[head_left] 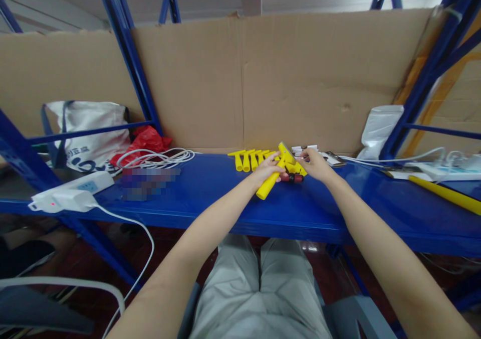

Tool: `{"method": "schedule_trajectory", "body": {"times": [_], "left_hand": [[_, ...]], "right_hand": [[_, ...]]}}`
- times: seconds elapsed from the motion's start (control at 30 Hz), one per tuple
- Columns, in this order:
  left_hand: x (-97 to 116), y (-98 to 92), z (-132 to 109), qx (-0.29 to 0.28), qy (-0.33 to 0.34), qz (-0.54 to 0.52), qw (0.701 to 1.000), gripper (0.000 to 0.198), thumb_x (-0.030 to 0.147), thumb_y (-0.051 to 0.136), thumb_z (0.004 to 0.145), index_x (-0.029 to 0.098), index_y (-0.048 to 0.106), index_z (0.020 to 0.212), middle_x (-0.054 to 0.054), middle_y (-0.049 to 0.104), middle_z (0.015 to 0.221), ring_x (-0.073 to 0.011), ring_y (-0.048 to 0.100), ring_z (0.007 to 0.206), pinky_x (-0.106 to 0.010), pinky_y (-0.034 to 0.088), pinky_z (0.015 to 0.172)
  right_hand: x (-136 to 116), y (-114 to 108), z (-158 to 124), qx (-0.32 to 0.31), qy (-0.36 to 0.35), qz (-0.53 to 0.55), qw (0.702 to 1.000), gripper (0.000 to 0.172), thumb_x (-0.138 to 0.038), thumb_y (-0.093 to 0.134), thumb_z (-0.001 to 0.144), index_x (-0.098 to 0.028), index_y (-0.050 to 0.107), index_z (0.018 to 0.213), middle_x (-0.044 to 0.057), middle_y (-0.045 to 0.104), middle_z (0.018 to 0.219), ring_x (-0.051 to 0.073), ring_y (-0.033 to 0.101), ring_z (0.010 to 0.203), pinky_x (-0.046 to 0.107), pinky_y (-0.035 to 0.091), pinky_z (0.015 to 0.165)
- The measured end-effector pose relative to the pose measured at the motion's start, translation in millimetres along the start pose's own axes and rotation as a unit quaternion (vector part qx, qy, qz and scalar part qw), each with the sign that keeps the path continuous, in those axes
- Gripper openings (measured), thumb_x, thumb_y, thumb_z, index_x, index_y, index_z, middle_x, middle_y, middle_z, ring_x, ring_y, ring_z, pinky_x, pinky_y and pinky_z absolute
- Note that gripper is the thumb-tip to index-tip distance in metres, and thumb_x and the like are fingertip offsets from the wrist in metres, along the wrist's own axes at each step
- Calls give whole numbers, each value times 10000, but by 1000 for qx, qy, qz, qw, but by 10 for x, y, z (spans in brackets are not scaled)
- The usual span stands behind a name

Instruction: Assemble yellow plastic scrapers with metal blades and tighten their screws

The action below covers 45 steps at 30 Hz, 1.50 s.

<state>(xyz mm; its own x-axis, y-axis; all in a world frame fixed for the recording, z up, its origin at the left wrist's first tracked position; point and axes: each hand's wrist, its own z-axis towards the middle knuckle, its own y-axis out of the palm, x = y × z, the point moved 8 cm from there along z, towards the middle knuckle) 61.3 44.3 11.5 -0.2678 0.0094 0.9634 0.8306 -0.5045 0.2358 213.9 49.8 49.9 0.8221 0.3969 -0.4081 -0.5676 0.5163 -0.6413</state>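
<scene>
My left hand (268, 170) is wrapped round a yellow scraper (268, 185), with the round handle slanting down towards me. The scraper's wide head carries a greyish strip along its edge and points up and to the right. Close to that head, my right hand (314, 163) has its fingers drawn together; what sits between them is too small to tell. Under the scraper lies a dark red and black tool (295, 178), partly hidden. Several more yellow scrapers (246, 161) stand in a row just behind my left hand, and a few yellow parts lie beneath the held one.
White-and-black small packs (334, 159) lie behind my right hand. A power strip (80, 187), coiled white cable (158, 157), red plastic bag (145, 143) and cloth bag (90, 133) are at left. Blue posts and a cardboard wall (300, 78) bound the blue shelf (218, 198).
</scene>
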Motion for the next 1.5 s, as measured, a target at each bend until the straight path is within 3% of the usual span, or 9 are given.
{"method": "schedule_trajectory", "body": {"times": [0.13, 0.23, 0.47, 0.6, 0.73, 0.9, 1.2, 1.33, 1.5], "left_hand": [[-29, -145, 37, 60, -17, 7, 998, 843, -45, 543, 690, 256, 282, 1433, -74, 653, 999, -69, 589, 515, -160, 371, 413], [-61, -208, 56, 85, -33, 16, 996, 848, -11, 580, 691, 252, 268, 1435, -79, 659, 986, -76, 593, 502, -161, 376, 418], [-84, -237, 67, 96, -52, 46, 993, 861, -15, 540, 691, 252, 225, 1447, -124, 625, 1116, -89, 620, 543, -171, 418, 447], [-52, -263, 60, 112, -47, 49, 991, 855, -27, 515, 705, 259, 213, 1453, -114, 630, 1097, -82, 615, 547, -158, 406, 432], [-23, -302, 54, 129, -46, 48, 989, 834, -17, 533, 712, 269, 248, 1441, -113, 627, 1100, -81, 608, 541, -163, 407, 427], [18, -335, 68, 138, -29, 26, 990, 849, -36, 513, 701, 271, 240, 1443, -111, 623, 1120, -88, 616, 567, -168, 406, 438], [-31, -354, 91, 132, -40, 16, 990, 828, -53, 532, 660, 218, 291, 1404, -121, 629, 1145, -145, 672, 713, -168, 411, 437], [-82, -320, 74, 119, -57, 22, 991, 801, -71, 503, 657, 201, 304, 1383, -120, 636, 1131, -146, 676, 729, -164, 412, 427], [-165, -241, 69, 76, -84, 35, 993, 802, -91, 502, 640, 213, 320, 1360, -114, 621, 1151, -116, 656, 630, -160, 393, 410]], "right_hand": [[11, 179, -107, -188, -1, -29, 982, 221, -408, 573, 769, -211, 596, 671, 55, 661, 709, 193, 590, 673, 305, 451, 644], [-40, 297, -234, -281, -8, -35, 959, 188, -408, 638, 720, -222, 645, 693, 47, 688, 758, 200, 605, 691, 299, 442, 635], [-62, 329, -262, -304, -3, -64, 951, 167, -375, 658, 690, -211, 636, 667, 30, 649, 696, 195, 583, 674, 298, 420, 637], [-46, 314, -277, -319, 17, 48, 946, 366, -543, 636, 684, -182, 642, 741, 45, 654, 716, 190, 596, 680, 307, 453, 649], [-19, 291, -323, -324, 104, 154, 928, 420, -563, 693, 650, -171, 621, 781, 62, 676, 702, 166, 613, 589, 301, 490, 600], [-5, 82, -231, -231, 156, 217, 935, 349, -485, 712, 700, -160, 595, 748, 65, 688, 651, 119, 578, 442, 234, 437, 453], [177, -488, -97, 104, 171, 309, 930, 320, -421, 653, 765, -203, 471, 618, -58, 438, 356, 76, 376, 266, 200, 258, 290], [241, -688, -148, 235, 186, 327, 896, 287, -340, 620, 782, -220, 433, 600, -74, 426, 386, 89, 399, 273, 208, 265, 273], [270, -833, -243, 328, 206, 365, 847, 218, -217, 560, 800, -208, 423, 630, -66, 495, 462, 108, 480, 304, 223, 351, 296]]}}
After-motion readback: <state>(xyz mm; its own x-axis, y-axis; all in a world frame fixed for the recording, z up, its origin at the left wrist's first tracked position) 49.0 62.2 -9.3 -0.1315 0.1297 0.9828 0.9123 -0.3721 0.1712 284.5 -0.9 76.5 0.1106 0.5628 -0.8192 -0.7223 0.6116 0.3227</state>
